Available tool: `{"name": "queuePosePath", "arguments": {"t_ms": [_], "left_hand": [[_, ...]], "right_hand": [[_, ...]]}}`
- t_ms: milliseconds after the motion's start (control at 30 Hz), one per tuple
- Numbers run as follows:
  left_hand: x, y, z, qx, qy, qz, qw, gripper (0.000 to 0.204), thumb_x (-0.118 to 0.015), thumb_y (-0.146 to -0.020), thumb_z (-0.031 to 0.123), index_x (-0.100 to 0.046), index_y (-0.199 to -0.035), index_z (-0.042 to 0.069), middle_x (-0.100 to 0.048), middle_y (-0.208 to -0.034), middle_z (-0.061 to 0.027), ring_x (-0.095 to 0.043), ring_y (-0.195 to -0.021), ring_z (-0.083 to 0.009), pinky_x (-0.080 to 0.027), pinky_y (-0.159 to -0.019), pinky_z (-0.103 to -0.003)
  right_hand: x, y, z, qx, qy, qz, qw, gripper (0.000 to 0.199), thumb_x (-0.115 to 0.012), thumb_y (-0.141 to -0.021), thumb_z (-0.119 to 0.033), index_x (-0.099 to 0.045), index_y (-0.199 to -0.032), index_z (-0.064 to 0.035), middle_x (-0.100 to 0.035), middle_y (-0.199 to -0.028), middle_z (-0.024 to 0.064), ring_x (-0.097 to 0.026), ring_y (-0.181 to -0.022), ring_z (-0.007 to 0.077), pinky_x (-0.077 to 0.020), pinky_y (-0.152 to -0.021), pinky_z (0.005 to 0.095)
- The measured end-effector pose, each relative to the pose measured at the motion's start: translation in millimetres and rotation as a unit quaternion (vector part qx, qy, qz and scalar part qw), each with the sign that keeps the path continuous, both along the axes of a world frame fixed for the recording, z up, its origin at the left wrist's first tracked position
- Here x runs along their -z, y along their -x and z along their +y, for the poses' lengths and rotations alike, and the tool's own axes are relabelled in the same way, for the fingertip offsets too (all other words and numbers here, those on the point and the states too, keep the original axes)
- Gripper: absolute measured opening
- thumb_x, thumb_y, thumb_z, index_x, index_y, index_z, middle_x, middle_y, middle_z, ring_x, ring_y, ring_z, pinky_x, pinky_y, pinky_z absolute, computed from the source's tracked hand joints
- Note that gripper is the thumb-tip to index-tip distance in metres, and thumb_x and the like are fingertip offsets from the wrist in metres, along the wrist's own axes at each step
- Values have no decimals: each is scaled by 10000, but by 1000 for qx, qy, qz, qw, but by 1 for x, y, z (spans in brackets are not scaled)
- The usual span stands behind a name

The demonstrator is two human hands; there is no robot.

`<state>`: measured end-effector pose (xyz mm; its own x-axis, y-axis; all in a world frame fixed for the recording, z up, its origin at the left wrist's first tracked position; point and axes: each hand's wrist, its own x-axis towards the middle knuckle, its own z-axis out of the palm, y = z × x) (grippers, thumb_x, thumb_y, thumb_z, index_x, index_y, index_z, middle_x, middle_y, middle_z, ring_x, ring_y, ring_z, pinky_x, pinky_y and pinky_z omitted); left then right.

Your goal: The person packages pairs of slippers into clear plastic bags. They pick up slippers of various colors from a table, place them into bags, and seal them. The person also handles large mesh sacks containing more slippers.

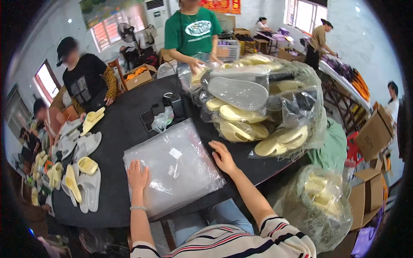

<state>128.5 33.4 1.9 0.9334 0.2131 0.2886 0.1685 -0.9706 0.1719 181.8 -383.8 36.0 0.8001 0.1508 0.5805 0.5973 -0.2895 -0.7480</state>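
A stack of clear plastic bags [167, 193] lies flat on the dark table in front of me. My left hand [137, 175] rests on its left side, fingers stretched out and holding nothing. Just off the stack's right edge is my right hand [223, 157], its fingers extended and apart, with nothing visible in them. A small white label [175, 153] lies on the top bag, and a crumpled white scrap [174, 172] sits nearer me. Behind the stack, a crumpled clear bag [163, 119] leans by a black tray [147, 120].
Bagged slippers [241, 114] pile up on the table's right side, where a person in a green shirt [193, 30] handles some. Yellow and grey slippers [88, 185] lie along the left edge. A full sack [318, 210] and cardboard boxes [365, 193] stand right of me.
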Motion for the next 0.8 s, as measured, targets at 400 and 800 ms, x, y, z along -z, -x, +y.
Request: {"name": "queuePosePath", "arguments": {"t_ms": [400, 800], "left_hand": [[-3, 2, -1, 9, 1, -10, 1000, 617, -538, -909, 405, -472, -1343, -28, -430, -1420, -215, -365, -1351, -321, -231, -1126, -456], [-7, 4, -4, 6, 23, 14, 1000, 630, -505, -924, 441, -458, -1366, -6, -388, -1463, -187, -322, -1380, -304, -175, -1152, -455]], "right_hand": [[-46, 103, -94, 406, -4, -213, 889, 427, -680, -742, 42, -544, -1137, -46, -539, -1131, 153, -515, -1069, 326, -415, -927, 392], [-208, 102, -200, 301, 484, -161, 806, 396, -623, -746, -36, -626, -1126, -150, -585, -1152, 31, -536, -1108, 226, -393, -975, 400]]}}
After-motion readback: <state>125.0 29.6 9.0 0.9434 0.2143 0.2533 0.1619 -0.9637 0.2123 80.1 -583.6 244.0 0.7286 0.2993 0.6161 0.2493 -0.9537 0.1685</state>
